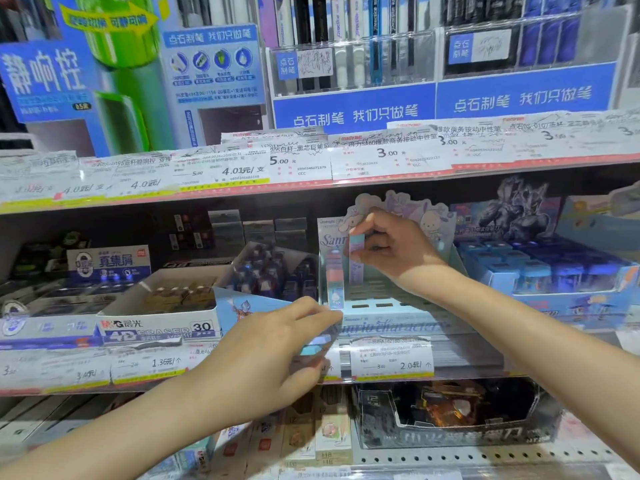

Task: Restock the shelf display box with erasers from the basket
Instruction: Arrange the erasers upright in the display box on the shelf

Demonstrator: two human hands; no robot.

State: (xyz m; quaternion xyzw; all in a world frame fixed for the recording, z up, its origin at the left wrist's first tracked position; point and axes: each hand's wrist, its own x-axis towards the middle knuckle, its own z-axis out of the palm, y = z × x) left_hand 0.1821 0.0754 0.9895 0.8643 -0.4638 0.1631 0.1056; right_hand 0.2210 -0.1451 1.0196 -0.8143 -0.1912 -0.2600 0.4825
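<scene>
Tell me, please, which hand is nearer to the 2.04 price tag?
Left. The left hand holds erasers just left of the price tag; the right hand is higher, inside the display box.

Display box: middle shelf, between eraser carton on its left and card box on its right.
Price tags: shelf edge below display box.

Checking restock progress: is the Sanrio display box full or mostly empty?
Mostly empty: the display box shows many bare slots; erasers fill only its left column.

Bright, soft blur, bowed edges.
</scene>
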